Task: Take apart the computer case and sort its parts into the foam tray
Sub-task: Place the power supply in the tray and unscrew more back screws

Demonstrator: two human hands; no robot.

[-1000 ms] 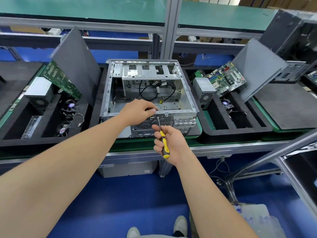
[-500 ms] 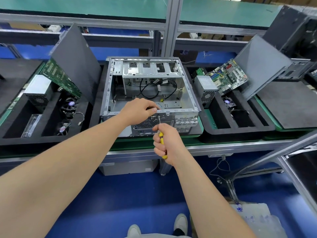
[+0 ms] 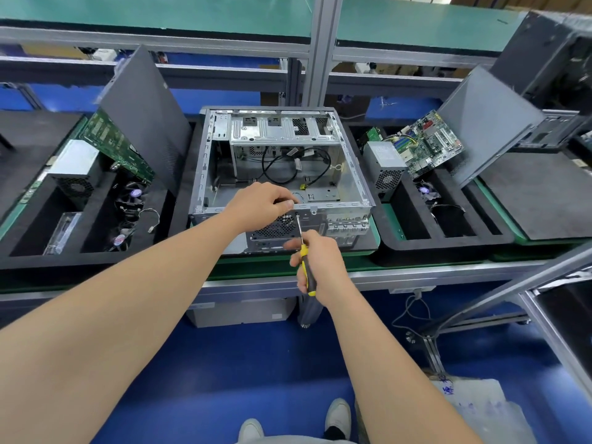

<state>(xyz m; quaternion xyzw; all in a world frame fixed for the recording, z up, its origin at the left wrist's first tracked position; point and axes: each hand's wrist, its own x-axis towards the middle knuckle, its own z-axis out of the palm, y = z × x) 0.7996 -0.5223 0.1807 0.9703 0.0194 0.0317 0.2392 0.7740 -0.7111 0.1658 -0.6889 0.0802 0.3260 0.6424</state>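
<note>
An open grey computer case point(image 3: 350, 174) lies on its side at the middle of the bench, with black cables inside. My left hand point(image 3: 259, 205) grips the case's near top rim, fingers curled over the edge. My right hand point(image 3: 315, 264) holds a yellow-and-black screwdriver point(image 3: 303, 254). Its tip touches the case's near face just below the rim, beside my left fingers. A black foam tray point(image 3: 448, 243) at the right holds a power supply point(image 3: 384, 165), a motherboard point(image 3: 426, 144) and a fan.
At the left, another black foam tray point(image 3: 96, 256) holds a power supply, a green board, fans and a leaning dark side panel point(image 3: 144, 120). A grey side panel point(image 3: 487, 123) leans at the right. A metal frame post point(image 3: 320, 49) stands behind the case.
My right hand raised the screwdriver until its tip met the case's near face below the rim. My left hand stayed on the rim.
</note>
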